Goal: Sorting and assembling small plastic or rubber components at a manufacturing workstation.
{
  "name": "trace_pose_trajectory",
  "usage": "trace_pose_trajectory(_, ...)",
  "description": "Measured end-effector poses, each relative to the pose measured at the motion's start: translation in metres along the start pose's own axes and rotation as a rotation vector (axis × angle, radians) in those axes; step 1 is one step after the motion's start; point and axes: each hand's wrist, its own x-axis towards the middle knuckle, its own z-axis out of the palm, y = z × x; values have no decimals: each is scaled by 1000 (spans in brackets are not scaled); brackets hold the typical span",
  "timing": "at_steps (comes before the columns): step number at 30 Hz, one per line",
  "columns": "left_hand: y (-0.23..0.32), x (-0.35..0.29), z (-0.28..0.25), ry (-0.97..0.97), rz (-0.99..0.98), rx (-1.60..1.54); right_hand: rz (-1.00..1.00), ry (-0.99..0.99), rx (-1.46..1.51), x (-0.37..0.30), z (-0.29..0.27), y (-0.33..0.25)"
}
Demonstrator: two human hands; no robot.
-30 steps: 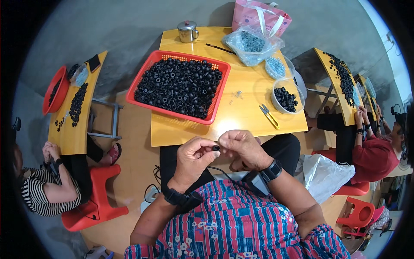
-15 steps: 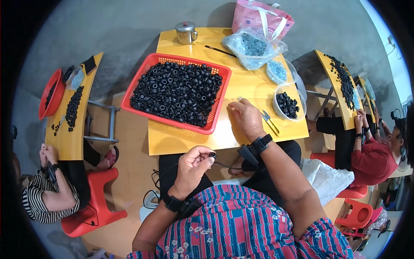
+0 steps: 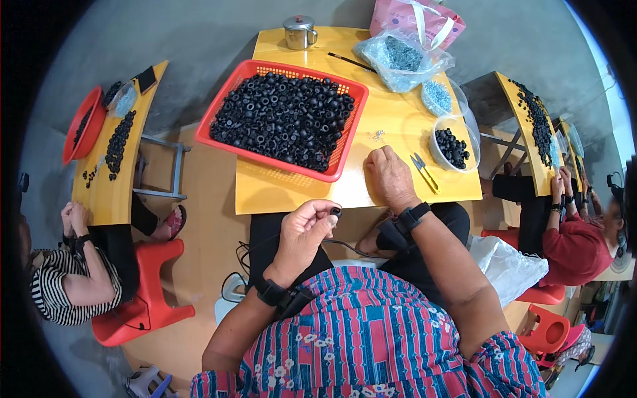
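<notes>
My left hand (image 3: 302, 235) is raised in front of the table's near edge, thumb and fingers pinching a small black ring-shaped rubber piece (image 3: 336, 212). My right hand (image 3: 391, 178) rests on the yellow tabletop with its fingers curled down and closed; whatever they hold, if anything, is hidden beneath them. Just beyond its knuckles lies a little heap of tiny pale, shiny bits (image 3: 378, 135). Small yellow-handled snips (image 3: 430, 180) lie to its right. A red plastic basket (image 3: 350, 141), filled with many black pieces (image 3: 279, 119), stands on the left of the table.
A clear tub (image 3: 472, 154) of black pieces stands at the right, with a dish of pale blue bits (image 3: 438, 98) behind it. Farther back are a plastic bag (image 3: 402, 56), a pink bag (image 3: 388, 16), a dark pen (image 3: 350, 62) and a metal mug (image 3: 300, 34). Other people sit at side tables.
The whole view has shifted a little. My right hand has drawn back from the pale bits toward the near edge. My left hand still pinches the black piece.
</notes>
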Motion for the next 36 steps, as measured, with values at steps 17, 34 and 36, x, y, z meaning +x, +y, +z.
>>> trace_pose_trajectory(17,9,-8,3,85,334,505,449,-721,1476,-28,-62,-61)
trace_pose_trajectory(34,11,-9,4,104,337,570,532,-604,1389,-34,-50,-75)
trace_pose_trajectory(36,10,-8,4,107,320,534,567,-620,1356,-33,-50,-78)
